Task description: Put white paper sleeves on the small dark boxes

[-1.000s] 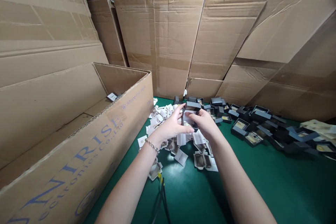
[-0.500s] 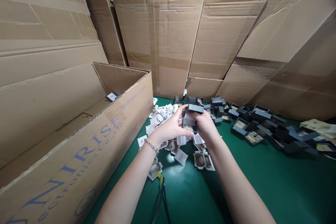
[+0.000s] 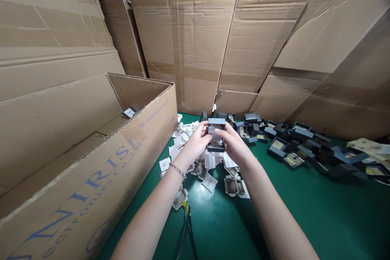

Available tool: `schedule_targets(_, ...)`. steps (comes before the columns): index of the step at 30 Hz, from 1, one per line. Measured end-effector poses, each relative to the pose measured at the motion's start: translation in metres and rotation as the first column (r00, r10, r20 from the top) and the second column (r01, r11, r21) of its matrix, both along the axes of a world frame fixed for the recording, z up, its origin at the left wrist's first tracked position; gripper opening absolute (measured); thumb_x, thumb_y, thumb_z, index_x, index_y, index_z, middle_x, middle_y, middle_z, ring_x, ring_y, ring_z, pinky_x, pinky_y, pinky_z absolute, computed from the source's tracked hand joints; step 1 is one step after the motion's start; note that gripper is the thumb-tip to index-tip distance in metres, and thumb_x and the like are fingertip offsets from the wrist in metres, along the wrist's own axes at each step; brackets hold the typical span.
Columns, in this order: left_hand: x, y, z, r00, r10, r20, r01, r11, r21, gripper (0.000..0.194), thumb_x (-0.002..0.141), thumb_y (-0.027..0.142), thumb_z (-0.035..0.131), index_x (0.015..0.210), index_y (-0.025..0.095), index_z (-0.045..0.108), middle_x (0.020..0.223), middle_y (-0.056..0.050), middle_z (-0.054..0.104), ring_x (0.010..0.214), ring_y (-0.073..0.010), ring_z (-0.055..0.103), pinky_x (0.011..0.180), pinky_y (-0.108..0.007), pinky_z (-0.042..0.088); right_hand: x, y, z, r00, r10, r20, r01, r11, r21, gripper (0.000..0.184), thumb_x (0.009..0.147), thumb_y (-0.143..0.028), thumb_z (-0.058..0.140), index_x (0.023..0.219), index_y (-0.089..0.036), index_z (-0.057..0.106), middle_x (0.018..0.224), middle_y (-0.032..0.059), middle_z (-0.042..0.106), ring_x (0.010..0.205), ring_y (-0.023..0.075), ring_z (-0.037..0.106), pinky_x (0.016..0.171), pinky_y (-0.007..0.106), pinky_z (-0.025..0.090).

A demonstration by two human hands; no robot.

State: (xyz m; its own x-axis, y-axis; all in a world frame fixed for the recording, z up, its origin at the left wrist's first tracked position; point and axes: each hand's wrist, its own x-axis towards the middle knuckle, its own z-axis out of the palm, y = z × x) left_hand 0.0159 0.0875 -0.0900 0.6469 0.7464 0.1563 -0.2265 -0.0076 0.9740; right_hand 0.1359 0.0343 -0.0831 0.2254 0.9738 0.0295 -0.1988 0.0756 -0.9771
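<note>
Both hands grip a small dark gift box (image 3: 216, 148) with its lid raised, held over the pile of white pieces. My left hand (image 3: 199, 142) closes on its left side, the thumb reaching to the middle. From the other side, my right hand (image 3: 236, 142) holds it, with fingers over the opening. What lies inside is mostly hidden by the fingers. Below and to the left is a heap of white folded card inserts (image 3: 210, 160). A small white card (image 3: 209, 182) lies on the green table (image 3: 219, 227) nearer to me.
A large open carton (image 3: 146, 138) stands on the left with a small boxed item (image 3: 129, 112) inside. Several dark open boxes (image 3: 294, 159) are heaped at the right. Stacked cartons (image 3: 198, 48) wall the back. A black cable (image 3: 186, 231) runs along the front.
The dark box has shifted slightly left and now faces me more squarely. The right fingers have moved from behind the lid onto its opening.
</note>
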Motion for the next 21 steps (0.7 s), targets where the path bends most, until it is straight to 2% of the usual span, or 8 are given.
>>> schedule_targets(4,0.001,0.002,-0.003,0.995,0.104,0.008,-0.104,0.993,-0.047,0.045,0.072,0.009,0.059,0.116,0.013,0.051,0.114,-0.01,0.061,0.104,-0.0204,0.058,0.09,-0.032,0.045,-0.002,-0.005,0.006,1.0,-0.002,-0.005,0.002,0.995,-0.1,0.062,0.074,-0.046,0.065,0.128,-0.026,0.041,0.109,0.0032,0.057,0.09,0.0141,0.056,0.069,0.022,0.044)
schedule_targets(8,0.0,0.007,-0.006,0.983,0.18,0.044,-0.169,0.968,-0.188,0.029,0.065,0.012,0.065,0.094,0.009,0.063,0.1,-0.011,0.066,0.094,-0.0223,0.061,0.083,-0.032,0.046,0.0,0.001,0.004,0.998,-0.047,0.034,0.051,0.986,-0.158,0.056,0.08,-0.045,0.056,0.129,-0.026,0.039,0.115,0.0045,0.054,0.082,0.012,0.054,0.065,0.022,0.044)
schedule_targets(11,-0.001,0.014,-0.007,0.956,0.262,0.13,-0.206,0.919,-0.337,0.027,0.059,0.013,0.071,0.086,0.01,0.066,0.096,-0.01,0.067,0.091,-0.0206,0.062,0.083,-0.031,0.047,0.003,0.005,0.0,0.947,-0.118,0.299,0.184,0.962,-0.202,0.047,0.083,-0.037,0.049,0.125,-0.021,0.041,0.114,0.0064,0.056,0.081,0.0142,0.057,0.07,0.026,0.044)
schedule_targets(12,-0.002,0.016,-0.006,0.939,0.304,0.16,-0.227,0.9,-0.373,0.028,0.058,0.013,0.073,0.085,0.01,0.066,0.094,-0.009,0.068,0.089,-0.0197,0.062,0.082,-0.03,0.047,0.003,0.004,0.0,0.871,-0.157,0.465,0.268,0.946,-0.183,0.043,0.083,-0.035,0.047,0.123,-0.019,0.042,0.111,0.0067,0.058,0.083,0.0161,0.057,0.073,0.028,0.044)
schedule_targets(14,-0.003,0.02,-0.005,0.893,0.394,0.217,-0.274,0.859,-0.433,0.031,0.056,0.013,0.076,0.085,0.011,0.066,0.091,-0.008,0.068,0.084,-0.0179,0.063,0.08,-0.03,0.048,0.002,0.001,0.001,0.602,-0.179,0.779,0.4,0.911,-0.1,0.034,0.085,-0.029,0.044,0.117,-0.017,0.048,0.104,0.008,0.061,0.088,0.0204,0.057,0.076,0.032,0.041)
schedule_targets(16,-0.005,0.024,-0.004,0.842,0.47,0.264,-0.305,0.819,-0.485,0.032,0.055,0.012,0.076,0.085,0.012,0.064,0.09,-0.007,0.068,0.082,-0.0169,0.063,0.078,-0.029,0.049,-0.001,-0.006,0.005,0.35,-0.011,0.937,0.39,0.911,-0.135,0.024,0.086,-0.025,0.04,0.101,-0.016,0.057,0.097,0.0102,0.063,0.089,0.024,0.058,0.072,0.034,0.04)
schedule_targets(19,-0.007,0.027,-0.002,0.783,0.547,0.295,-0.335,0.771,-0.542,0.032,0.057,0.008,0.075,0.086,0.012,0.062,0.089,-0.005,0.068,0.081,-0.0152,0.063,0.077,-0.027,0.05,-0.013,-0.018,0.011,0.161,0.453,0.877,0.195,0.856,-0.478,0.021,0.083,-0.03,0.051,0.075,-0.014,0.062,0.086,0.0144,0.065,0.081,0.0276,0.062,0.064,0.034,0.041)
schedule_targets(21,-0.008,0.028,-0.001,0.75,0.59,0.299,-0.363,0.744,-0.56,0.03,0.059,0.006,0.073,0.085,0.013,0.059,0.087,-0.004,0.067,0.079,-0.0135,0.063,0.077,-0.025,0.05,-0.026,-0.022,0.01,0.072,0.609,0.79,0.133,0.779,-0.612,0.02,0.076,-0.031,0.063,0.077,-0.011,0.066,0.088,0.0183,0.066,0.083,0.0317,0.063,0.066,0.037,0.045)
